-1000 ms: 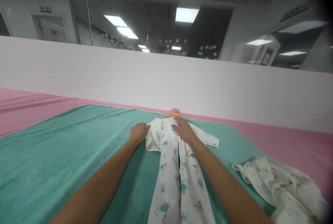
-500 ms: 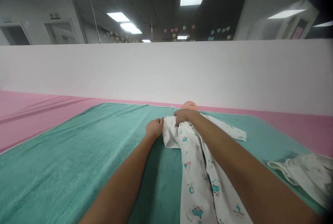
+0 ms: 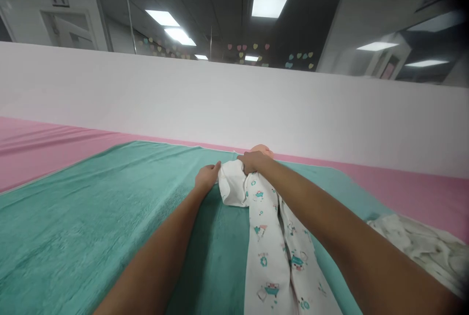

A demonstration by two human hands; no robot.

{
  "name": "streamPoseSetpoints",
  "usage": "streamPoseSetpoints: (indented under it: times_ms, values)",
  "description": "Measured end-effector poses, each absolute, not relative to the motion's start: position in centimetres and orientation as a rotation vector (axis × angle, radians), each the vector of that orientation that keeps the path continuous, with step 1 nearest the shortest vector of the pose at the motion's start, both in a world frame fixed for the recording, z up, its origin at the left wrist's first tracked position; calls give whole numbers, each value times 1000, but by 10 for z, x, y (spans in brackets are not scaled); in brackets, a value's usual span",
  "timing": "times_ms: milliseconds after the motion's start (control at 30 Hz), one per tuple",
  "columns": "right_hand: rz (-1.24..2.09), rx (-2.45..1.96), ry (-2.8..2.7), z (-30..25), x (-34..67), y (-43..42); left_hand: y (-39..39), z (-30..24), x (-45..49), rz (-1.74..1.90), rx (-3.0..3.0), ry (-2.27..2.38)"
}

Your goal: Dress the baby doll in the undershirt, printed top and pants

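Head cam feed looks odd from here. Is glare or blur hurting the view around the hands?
Head view: the left hand, right hand and baby suit look reasonably sharp, without glare; the ceiling lights are bright but well above them; the top right corner darkens, and the wide lens stretches the forearms.

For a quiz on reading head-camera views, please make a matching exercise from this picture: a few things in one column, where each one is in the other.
Things:
1. Right hand
2. Left hand
3. Doll's head
4. Crumpled cloth

Places:
A. Lower right, by the edge of the teal towel
B. Bunching the top of the sleepsuit
C. Beside the sleepsuit's folded top, on the left of the view
D. At the towel's far edge, just past the right hand

Pairs: 1-B, 2-C, 3-D, 4-A
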State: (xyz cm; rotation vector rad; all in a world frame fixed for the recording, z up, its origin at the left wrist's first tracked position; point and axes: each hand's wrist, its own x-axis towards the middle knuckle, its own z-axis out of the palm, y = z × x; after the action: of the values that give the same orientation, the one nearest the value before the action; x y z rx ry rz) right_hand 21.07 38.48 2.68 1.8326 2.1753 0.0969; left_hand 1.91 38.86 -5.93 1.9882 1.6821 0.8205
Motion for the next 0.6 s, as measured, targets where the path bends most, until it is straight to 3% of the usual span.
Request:
streamPoseSetpoints:
  times_ms: [600]
  values:
    - [411,1832,2245,65,246,342,389,-57,-17,1015,1744,1888]
